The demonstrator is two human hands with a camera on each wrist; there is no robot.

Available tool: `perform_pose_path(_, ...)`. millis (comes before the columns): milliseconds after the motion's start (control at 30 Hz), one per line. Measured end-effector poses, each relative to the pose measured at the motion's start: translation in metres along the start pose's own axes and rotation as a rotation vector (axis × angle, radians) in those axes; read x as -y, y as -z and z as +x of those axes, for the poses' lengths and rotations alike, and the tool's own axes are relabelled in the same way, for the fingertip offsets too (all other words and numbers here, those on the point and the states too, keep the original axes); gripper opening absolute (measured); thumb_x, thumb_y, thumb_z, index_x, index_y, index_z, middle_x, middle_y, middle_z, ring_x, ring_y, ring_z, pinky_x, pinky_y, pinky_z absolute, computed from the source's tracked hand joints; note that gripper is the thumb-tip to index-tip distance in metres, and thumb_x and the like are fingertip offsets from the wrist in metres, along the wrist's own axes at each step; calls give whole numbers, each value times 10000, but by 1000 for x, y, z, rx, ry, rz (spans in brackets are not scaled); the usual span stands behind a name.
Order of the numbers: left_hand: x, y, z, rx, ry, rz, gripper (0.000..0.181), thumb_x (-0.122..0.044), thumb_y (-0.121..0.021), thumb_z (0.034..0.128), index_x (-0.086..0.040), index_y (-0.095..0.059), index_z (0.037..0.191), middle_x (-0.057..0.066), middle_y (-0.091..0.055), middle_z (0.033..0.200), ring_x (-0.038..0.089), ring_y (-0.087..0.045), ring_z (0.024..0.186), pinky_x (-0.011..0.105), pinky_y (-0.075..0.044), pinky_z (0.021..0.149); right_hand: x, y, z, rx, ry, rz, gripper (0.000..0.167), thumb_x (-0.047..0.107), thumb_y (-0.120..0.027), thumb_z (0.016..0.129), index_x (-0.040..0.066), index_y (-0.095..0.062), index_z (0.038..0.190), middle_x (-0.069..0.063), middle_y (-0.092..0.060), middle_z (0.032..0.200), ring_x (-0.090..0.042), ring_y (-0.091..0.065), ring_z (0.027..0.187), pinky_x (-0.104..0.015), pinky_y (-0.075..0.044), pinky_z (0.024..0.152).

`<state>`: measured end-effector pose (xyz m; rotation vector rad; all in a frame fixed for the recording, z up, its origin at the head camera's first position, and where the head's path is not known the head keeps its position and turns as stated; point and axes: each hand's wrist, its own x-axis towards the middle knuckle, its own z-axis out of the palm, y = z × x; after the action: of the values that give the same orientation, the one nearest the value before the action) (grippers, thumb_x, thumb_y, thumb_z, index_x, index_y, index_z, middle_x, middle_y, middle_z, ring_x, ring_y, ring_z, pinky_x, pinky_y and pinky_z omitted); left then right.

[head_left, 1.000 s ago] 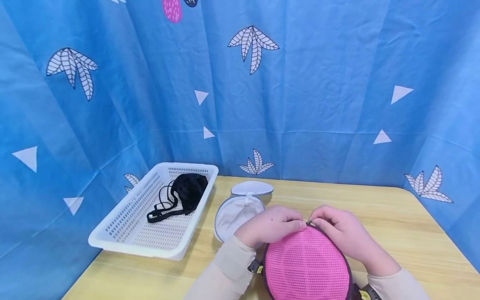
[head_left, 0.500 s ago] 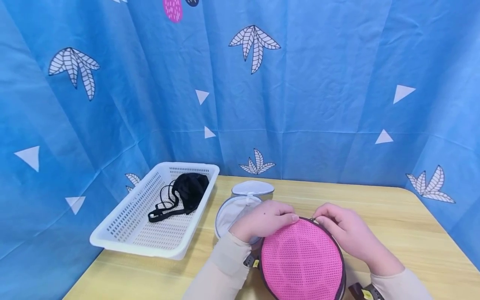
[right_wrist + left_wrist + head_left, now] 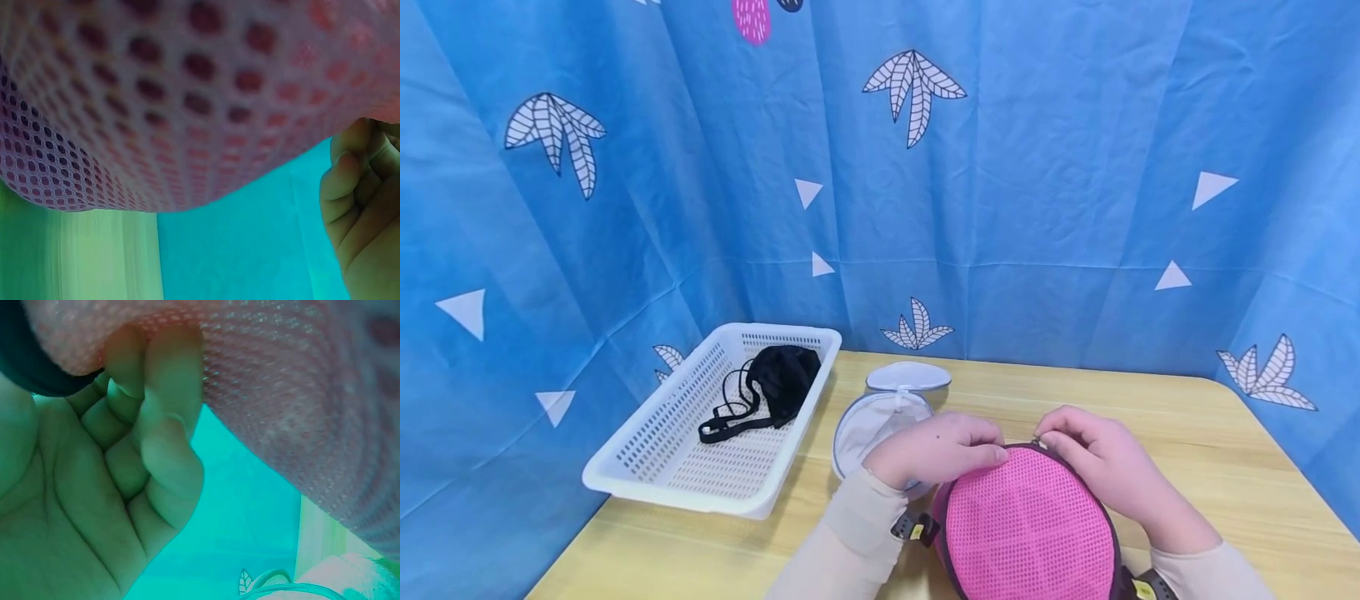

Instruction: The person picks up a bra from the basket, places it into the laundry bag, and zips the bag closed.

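A round bright pink mesh bag with a dark zipped rim is held up at the table's front, its flat face toward the head camera. My left hand pinches the top of its rim, thumb in front. In the left wrist view the curled fingers press against the mesh from behind. Just right of there, my right hand pinches a small zipper pull on the rim between thumb and forefinger. Mesh fills most of the right wrist view, with the hand at its right edge.
Behind my left hand stands a white mesh bag with its round lid flipped back. To the left, a white plastic basket holds a black item with straps. A blue curtain encloses the wooden table.
My right fingertips have shifted right along the rim, away from the left thumb. The pink bag has swung slightly left and then right. The basket and white bag have stayed put.
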<state>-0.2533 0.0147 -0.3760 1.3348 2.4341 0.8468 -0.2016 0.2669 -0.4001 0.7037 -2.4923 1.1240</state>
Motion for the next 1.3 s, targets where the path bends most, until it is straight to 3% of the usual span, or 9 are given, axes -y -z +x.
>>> perform_pose_path(267,0,-1,0,8,-8,1,230,-357,-509,1047,-233,-688,976,-142,-610,815,5,-571,767,187,-473,710,1,-2,0,28,5,25,209,92,-650,990,299,-673,987,151,-676,899,-62,-622,740,-274,-486,671)
perform_pose_path(433,0,-4,2,-10,-11,7,213,-357,-532,1042,-232,-705,1037,-170,-625,863,-13,-580,806,174,-468,746,1,-6,0,38,33,34,221,89,-653,987,309,-672,990,154,-677,903,-59,-618,744,-270,-483,667)
perform_pose_path(700,-7,-10,3,-50,7,-49,197,-392,-571,1026,-243,-695,992,-182,-628,851,-18,-584,788,174,-474,732,0,-12,-1,81,40,65,229,116,-645,999,343,-675,983,154,-685,912,-73,-636,768,-276,-499,693)
perform_pose_path(1000,-10,-13,6,-71,-6,25,203,-369,-589,1020,-239,-681,895,-173,-589,767,-21,-545,721,155,-450,696,0,-13,-1,85,48,17,236,138,-654,996,372,-668,976,184,-677,917,-52,-637,799,-281,-501,719)
perform_pose_path(1300,-6,-12,4,-76,0,-64,195,-325,-609,1013,-236,-681,855,-162,-595,739,-4,-562,695,187,-473,664,5,-13,0,56,102,-33,269,100,-673,975,369,-665,966,211,-658,892,-24,-606,762,-275,-484,678)
